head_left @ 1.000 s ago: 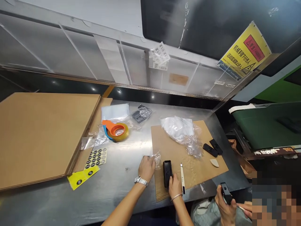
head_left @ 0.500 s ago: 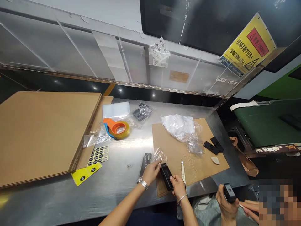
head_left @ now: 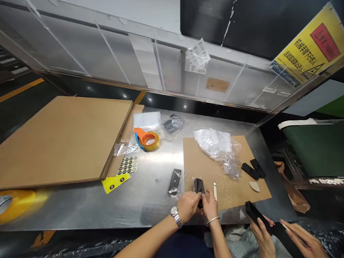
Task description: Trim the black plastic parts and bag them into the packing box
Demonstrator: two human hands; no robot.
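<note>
A black, box-shaped casing (head_left: 198, 185) stands out beyond my fingertips, over the cardboard sheet's near left part. Its surface looks shiny, as if under clear film. My left hand (head_left: 188, 205), with a watch at the wrist, is closed on its near left side. From the right, my right hand (head_left: 210, 206) pinches the same casing's near end, and the fingers hide part of it. A black flat piece in a clear bag (head_left: 175, 182) lies on the metal to the left. Just beyond my right hand is a slim, pale-handled tool (head_left: 215, 191).
Clear bags (head_left: 212, 141) lie on the cardboard sheet (head_left: 192, 161), with two black parts (head_left: 250, 171) at its right. A tape dispenser (head_left: 147, 139), sticker sheet (head_left: 127, 165) and cardboard stack (head_left: 67, 139) are leftward. A co-worker's hands (head_left: 264, 238) hold a black casing at lower right.
My hands have come together at the casing's near end; the left has moved from its far end down to the near side. The co-worker's casing has turned. The view has shifted.
</note>
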